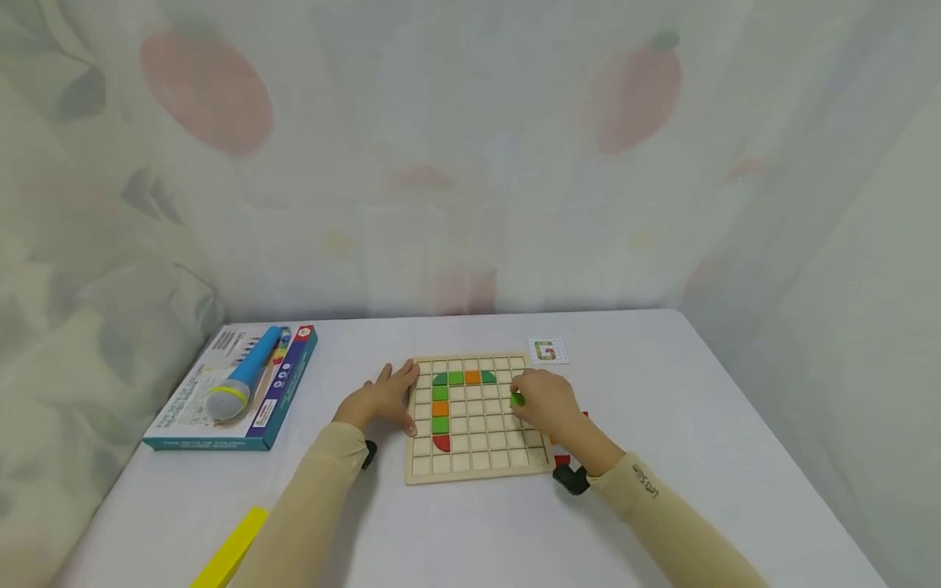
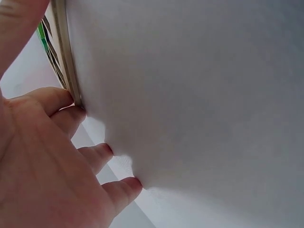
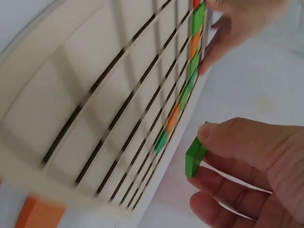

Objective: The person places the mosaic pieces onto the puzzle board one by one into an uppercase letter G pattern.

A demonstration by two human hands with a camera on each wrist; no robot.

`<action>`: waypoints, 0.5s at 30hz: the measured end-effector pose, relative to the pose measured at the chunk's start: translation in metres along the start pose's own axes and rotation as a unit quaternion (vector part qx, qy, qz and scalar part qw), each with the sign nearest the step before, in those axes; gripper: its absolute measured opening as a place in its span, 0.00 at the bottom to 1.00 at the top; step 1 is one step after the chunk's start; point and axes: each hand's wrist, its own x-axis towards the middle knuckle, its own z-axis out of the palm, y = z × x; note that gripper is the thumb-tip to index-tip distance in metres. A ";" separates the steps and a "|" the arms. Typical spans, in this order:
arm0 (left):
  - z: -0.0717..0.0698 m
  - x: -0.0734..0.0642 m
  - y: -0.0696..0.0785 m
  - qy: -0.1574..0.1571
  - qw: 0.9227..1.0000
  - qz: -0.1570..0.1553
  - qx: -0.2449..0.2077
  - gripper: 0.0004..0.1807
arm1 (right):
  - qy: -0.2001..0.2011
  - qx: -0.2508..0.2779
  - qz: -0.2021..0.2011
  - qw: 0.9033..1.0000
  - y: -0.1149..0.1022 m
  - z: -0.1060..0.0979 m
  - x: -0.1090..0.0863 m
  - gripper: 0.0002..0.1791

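So far only a short run of green, orange and red tiles is sitting in the wooden grid board (image 1: 478, 474), most cells showing bare, while the right hand (image 1: 546, 402) is pinching a green tile (image 3: 195, 156) over its right part and the flat left hand (image 1: 382, 398) is steadying its left edge.

Head view looks down from above; both wrist views closely share the grid board (image 1: 478, 474).

Grid board (image 1: 478, 457) centre on table (image 1: 735, 425); boxed microphone (image 1: 235, 384) left; small card (image 1: 547, 350) behind board.
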 end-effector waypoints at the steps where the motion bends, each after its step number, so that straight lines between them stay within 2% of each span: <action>1: -0.001 0.000 0.000 -0.001 1.000 -0.001 0.003 0.67 | 0.002 0.000 -0.019 1.000 -0.008 0.000 0.002 0.11; 4: -0.002 0.000 0.001 -0.004 1.000 0.001 0.006 0.67 | 0.002 -0.007 -0.062 0.998 -0.031 0.003 0.007 0.09; 7: -0.002 0.000 0.002 -0.004 1.000 0.002 0.004 0.68 | -0.011 -0.017 -0.086 0.996 -0.049 0.009 0.011 0.08; 12: -0.002 0.001 0.000 -0.005 1.000 0.002 0.010 0.68 | -0.060 -0.038 -0.097 0.993 -0.068 0.020 0.012 0.11; 15: -0.002 0.000 -0.001 -0.005 1.000 0.002 0.011 0.68 | -0.075 -0.044 -0.098 0.991 -0.074 0.025 0.011 0.11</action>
